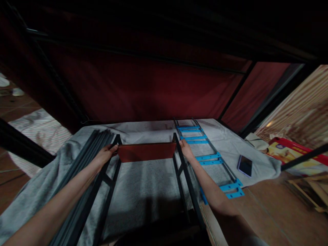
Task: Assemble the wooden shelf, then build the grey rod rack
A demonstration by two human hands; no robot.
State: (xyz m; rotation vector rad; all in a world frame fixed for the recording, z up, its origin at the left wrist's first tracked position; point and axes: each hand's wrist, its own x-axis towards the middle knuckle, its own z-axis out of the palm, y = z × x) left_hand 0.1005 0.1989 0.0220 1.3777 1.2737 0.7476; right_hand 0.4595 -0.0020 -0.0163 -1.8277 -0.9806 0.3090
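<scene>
A reddish-brown board [147, 152] spans two black metal side frames, the left frame [109, 181] and the right frame [185, 171]. My left hand [107, 153] grips the far end of the left frame, with its thumb by the board's left end. On the other side, my right hand [186, 149] has its fingers wrapped round the far part of the right frame, near the board's right end. The near ends of both frames run down towards my body, where shadow hides them.
Grey tubes [79, 171] lie bundled left of the frames on a grey cloth [148, 184]. Blue brackets on thin rods [208, 159] lie to the right, and a phone [245, 165] beyond them. Dark red fabric [153, 89] on black poles stands behind. A colourful box [294, 153] sits far right.
</scene>
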